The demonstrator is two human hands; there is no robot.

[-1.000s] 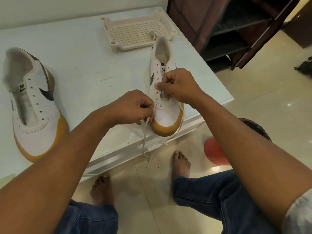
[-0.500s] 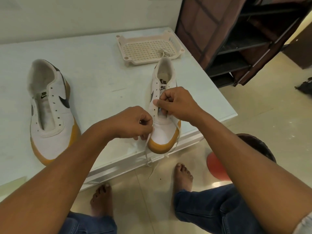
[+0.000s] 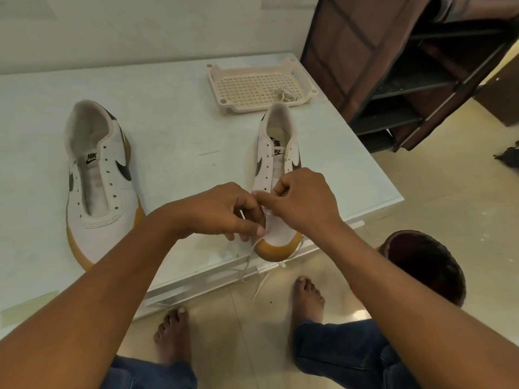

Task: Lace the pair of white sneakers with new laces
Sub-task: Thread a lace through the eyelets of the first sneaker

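White lace hangs off the worktop because the laced sneaker sits with its toe at the near edge, within easy reach. The left hand pinches a strand beside the toe. The right hand pinches at the lowest eyelets, probably feeding the lace through. The other sneaker waits unlaced, well apart, and a spare lace lies in the tray behind.

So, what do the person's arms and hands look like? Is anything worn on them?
Nothing is worn on them. The left hand and the right hand have no gloves, and no ring shows on the visible fingers. The left forearm and the right forearm show no sleeve in this view, and neither wrist carries a watch or bracelet.
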